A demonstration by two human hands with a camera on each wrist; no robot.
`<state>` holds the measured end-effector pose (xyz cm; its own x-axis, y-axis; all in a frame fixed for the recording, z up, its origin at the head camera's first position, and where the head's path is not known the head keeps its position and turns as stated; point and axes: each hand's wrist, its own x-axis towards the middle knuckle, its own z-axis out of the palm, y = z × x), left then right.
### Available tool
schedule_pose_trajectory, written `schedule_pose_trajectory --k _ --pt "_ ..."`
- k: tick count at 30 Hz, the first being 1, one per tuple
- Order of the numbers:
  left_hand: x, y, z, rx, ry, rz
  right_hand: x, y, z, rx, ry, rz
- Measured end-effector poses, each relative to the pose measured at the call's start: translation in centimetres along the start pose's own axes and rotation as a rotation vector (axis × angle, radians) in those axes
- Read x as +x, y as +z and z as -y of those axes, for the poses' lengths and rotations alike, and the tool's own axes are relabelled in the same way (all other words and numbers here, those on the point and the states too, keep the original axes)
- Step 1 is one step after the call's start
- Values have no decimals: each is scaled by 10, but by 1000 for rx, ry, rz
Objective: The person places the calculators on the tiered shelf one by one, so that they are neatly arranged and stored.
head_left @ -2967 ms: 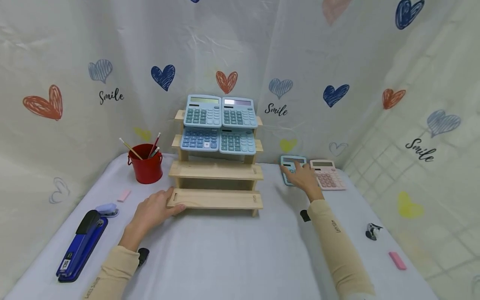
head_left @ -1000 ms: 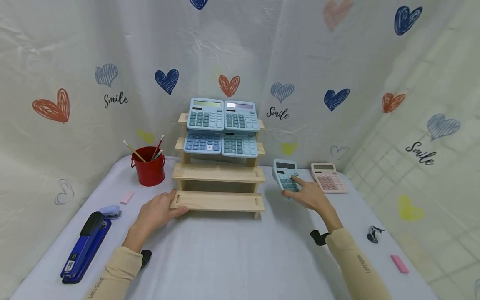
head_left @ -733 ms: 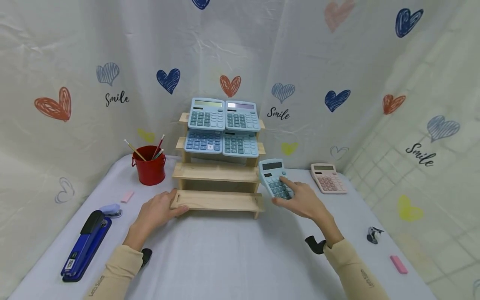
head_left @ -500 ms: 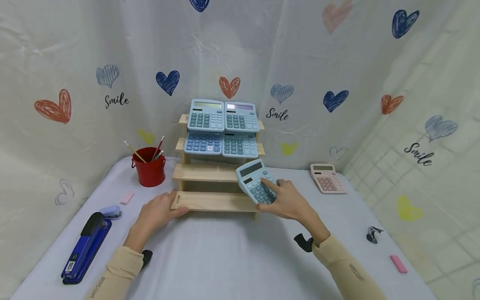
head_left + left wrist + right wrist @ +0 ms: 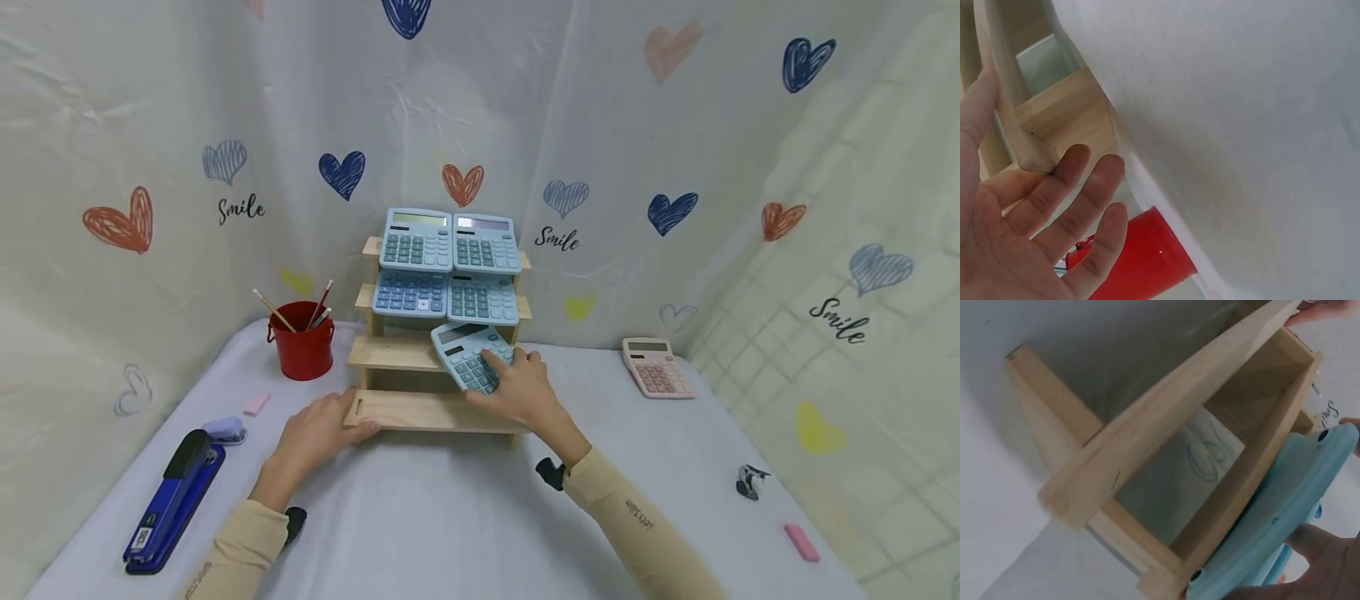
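In the head view a stepped wooden display rack [image 5: 420, 411] stands mid-table. My left hand [image 5: 315, 435] grips the left end of its lowest board; in the left wrist view the thumb and index finger lie on either side of the board's end. A light blue calculator [image 5: 455, 343] is held in my right hand [image 5: 525, 390], turned askew over the right part of the second board from the bottom. The right wrist view shows this calculator [image 5: 1285, 500] up against the board's edge. Blue calculators [image 5: 416, 242] stand side by side on the two upper tiers.
A pink calculator [image 5: 657, 371] lies at the back right. On the left are a red bucket [image 5: 303, 354] with pencils, an eraser [image 5: 257, 404], a small light blue stapler [image 5: 225, 430] and a large blue stapler [image 5: 176, 504]. A pink eraser [image 5: 802, 542] and a small black-and-white item [image 5: 750, 482] lie right.
My right hand has lifted the blue calculator from beside the pink one and carried it left to the rack, tilting it. The left hand has kept its place on the lowest board.
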<state>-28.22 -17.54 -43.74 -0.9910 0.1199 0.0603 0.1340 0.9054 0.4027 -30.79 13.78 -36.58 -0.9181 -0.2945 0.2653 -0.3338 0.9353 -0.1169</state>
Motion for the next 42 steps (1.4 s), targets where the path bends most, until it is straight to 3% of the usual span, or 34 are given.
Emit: schedule_pose_trajectory --k 7,16,29,42 --pt "1 -2 -3 10 4 0 10 9 29 41 57 27" --pt "4 -6 -2 10 0 -6 14 16 59 29 -56 28" --pt "1 -3 -2 -4 -5 15 26 40 79 9 -201 -146" --pt "1 0 -1 -6 -20 34 33 46 79 13 -174 -163"
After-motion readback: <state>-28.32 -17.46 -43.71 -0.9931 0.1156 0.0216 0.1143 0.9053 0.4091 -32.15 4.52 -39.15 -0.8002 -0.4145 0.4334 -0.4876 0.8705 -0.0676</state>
